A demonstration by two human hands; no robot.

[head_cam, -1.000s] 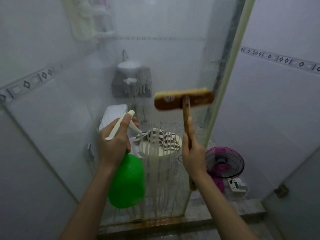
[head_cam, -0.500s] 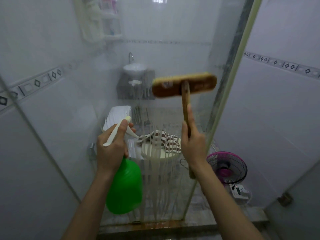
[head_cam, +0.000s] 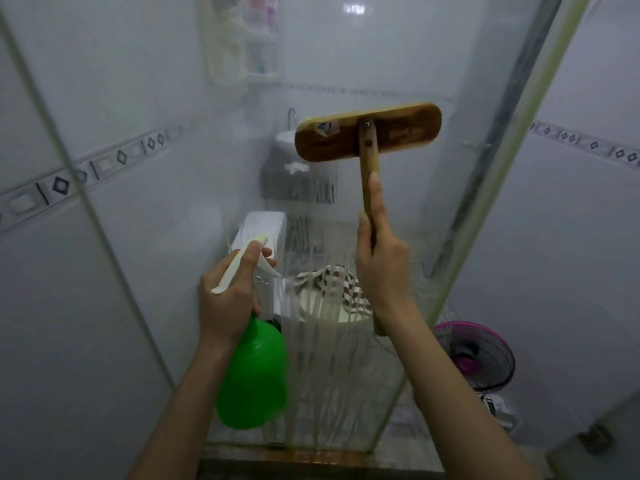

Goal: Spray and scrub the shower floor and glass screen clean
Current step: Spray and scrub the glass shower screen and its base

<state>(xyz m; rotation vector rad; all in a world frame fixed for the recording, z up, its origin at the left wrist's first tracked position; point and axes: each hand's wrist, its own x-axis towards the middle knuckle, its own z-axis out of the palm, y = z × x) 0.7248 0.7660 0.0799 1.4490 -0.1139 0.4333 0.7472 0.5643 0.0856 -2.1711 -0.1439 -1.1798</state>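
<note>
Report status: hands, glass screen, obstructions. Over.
Left hand grips green spray bottle. Right hand holds wooden brush high on glass screen, streaks below. No obstruction seen.

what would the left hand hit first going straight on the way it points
Probably the glass screen, just ahead of the left hand and its spray bottle; the gap is unclear.

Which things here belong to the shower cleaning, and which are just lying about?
In use: green spray bottle, gripped by the left hand; wooden brush, gripped by the right hand; streaked glass screen.
Lying about: pink fan, striped cloth, wall shelf.
</note>
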